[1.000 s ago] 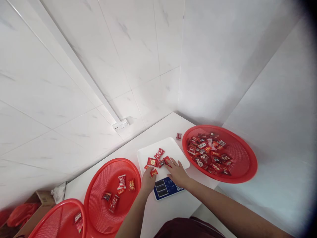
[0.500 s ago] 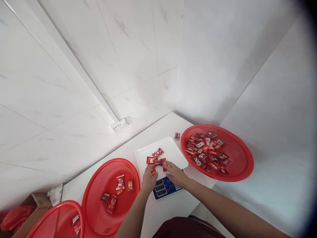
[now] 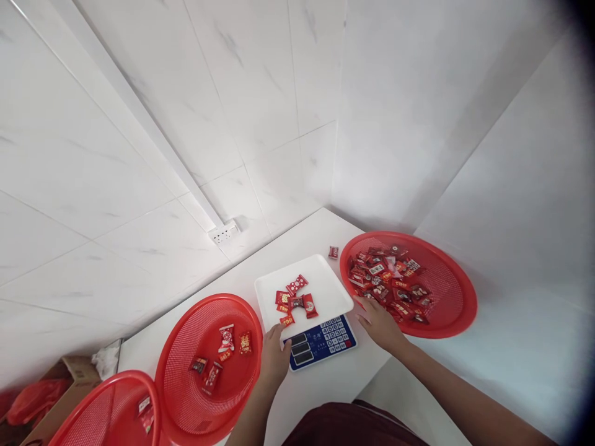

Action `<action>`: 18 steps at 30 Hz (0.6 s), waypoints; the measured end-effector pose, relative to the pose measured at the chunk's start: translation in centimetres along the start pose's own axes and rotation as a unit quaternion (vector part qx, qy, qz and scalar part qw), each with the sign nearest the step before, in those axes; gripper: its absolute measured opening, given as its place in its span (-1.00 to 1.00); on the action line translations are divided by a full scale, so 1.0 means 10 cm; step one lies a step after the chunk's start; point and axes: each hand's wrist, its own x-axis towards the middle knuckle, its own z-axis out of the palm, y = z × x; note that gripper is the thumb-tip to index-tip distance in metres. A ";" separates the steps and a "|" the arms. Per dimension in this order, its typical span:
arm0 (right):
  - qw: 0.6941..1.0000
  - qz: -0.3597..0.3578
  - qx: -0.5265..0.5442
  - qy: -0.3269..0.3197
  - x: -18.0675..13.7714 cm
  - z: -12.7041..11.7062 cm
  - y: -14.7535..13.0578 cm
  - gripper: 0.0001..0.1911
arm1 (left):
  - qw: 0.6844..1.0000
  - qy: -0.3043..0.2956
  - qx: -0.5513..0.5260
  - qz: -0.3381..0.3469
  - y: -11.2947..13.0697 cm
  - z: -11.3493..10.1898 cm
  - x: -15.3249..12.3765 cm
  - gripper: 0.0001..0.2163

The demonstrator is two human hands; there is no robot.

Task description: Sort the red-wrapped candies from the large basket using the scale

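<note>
Several red-wrapped candies point(image 3: 296, 303) lie in a loose group on the white pan of a weighing scale point(image 3: 325, 279). The scale's blue keypad panel point(image 3: 323, 341) faces me, its small displays dark. My left hand point(image 3: 275, 359) is at the pan's near left corner, thumb and fingers apart, holding nothing; its fingertips are close to the nearest candy. To the right of the pan, my right hand point(image 3: 380, 325) is open and empty, near the rim of a red mesh basket point(image 3: 453, 297) heaped with similar candies point(image 3: 390, 285).
Another red basket point(image 3: 181, 347) with several candies stands left of the scale, and a further red basket point(image 3: 93, 412) overlaps it at the lower left. One candy point(image 3: 333, 252) lies on the white table point(image 3: 307, 241) behind the scale. A cardboard box point(image 3: 79, 378) sits far left. Tiled walls bound the table.
My hands have drawn apart from the candies on the pan. The right hand moved right toward the basket; the left moved slightly back and left. The candies stay on the pan, and the keypad is uncovered.
</note>
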 end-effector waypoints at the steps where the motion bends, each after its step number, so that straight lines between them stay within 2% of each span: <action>1: 1.000 -0.002 -0.001 -0.003 -0.01 0.01 0.00 -0.50 | 1.000 -0.005 0.004 0.009 0.01 0.02 0.02 -0.68; 9: 1.000 0.001 -0.025 -0.004 -0.05 -0.02 -0.06 -0.49 | 0.992 -0.091 0.075 0.034 0.11 0.30 0.09 -0.60; 18: 1.000 0.008 -0.029 0.007 -0.06 0.03 -0.04 -0.48 | 0.985 -0.119 0.115 0.041 0.29 0.39 0.18 -0.57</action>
